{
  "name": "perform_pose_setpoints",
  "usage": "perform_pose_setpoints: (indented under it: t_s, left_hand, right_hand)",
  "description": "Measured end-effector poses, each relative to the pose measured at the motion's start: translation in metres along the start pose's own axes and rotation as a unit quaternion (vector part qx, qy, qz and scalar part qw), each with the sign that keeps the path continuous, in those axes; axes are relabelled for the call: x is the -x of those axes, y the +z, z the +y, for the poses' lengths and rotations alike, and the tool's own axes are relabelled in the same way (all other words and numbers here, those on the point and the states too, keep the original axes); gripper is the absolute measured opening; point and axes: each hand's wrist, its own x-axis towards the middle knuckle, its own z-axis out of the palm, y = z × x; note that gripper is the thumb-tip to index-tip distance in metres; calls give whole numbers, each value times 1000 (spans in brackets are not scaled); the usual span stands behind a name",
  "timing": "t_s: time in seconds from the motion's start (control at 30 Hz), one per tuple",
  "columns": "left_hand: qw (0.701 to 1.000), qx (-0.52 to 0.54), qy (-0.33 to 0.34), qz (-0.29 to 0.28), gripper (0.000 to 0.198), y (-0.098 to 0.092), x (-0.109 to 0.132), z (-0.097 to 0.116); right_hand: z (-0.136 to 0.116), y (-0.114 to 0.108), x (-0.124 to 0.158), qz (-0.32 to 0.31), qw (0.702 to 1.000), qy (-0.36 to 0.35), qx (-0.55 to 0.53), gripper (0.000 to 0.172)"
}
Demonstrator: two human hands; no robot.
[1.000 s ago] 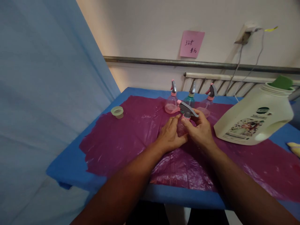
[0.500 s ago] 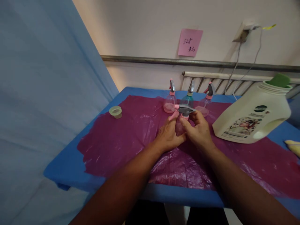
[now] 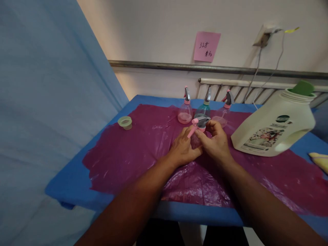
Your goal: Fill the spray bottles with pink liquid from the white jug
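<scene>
A pink spray bottle [image 3: 196,140] with a grey and pink trigger head stands in front of me on a purple plastic sheet [image 3: 133,150]. My left hand [image 3: 183,147] is wrapped round its body from the left. At the neck, the thumb and fingers of my right hand [image 3: 216,138] close on the pink collar. Just behind stand a clear spray bottle with pink liquid [image 3: 185,114], a teal spray bottle [image 3: 203,110] and another pink-topped spray bottle [image 3: 221,114]. Much of the held bottle's body is hidden by my hands.
To the right stands a large cream jug [image 3: 271,126] with a green piece [image 3: 303,87] in its mouth. A small translucent cup [image 3: 125,123] sits at the left. Something yellow [image 3: 320,160] lies at the right edge. A blue curtain [image 3: 51,85] hangs along the left, and a metal rail [image 3: 159,66] crosses the wall.
The trigger head of the held bottle has turned, its pink nozzle swinging from pointing left to more towards me. Both hands stay in nearly the same place round the bottle.
</scene>
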Motion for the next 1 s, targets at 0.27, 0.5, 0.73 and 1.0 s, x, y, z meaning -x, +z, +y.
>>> perform_pose_setpoints:
  t_s: [0.27,0.5,0.73,1.0]
  left_hand:
    - [1000,0,-20,-6,85,0,0,-1]
    - [1000,-7,-10,-6,80,0,-1,3]
    - [1000,-3,-27,-7,84,0,1,1]
    - [1000,2,-12,-12,85,-2,0,3]
  right_hand:
    - [-14,-4,2,-54,998,-29,19,29]
    - [-1,-2,1,7,1000,-3,20,40]
    - [-13,-2,3,-52,998,-21,0,38]
    - [-6,-3,2,-23,999,-14,24,32]
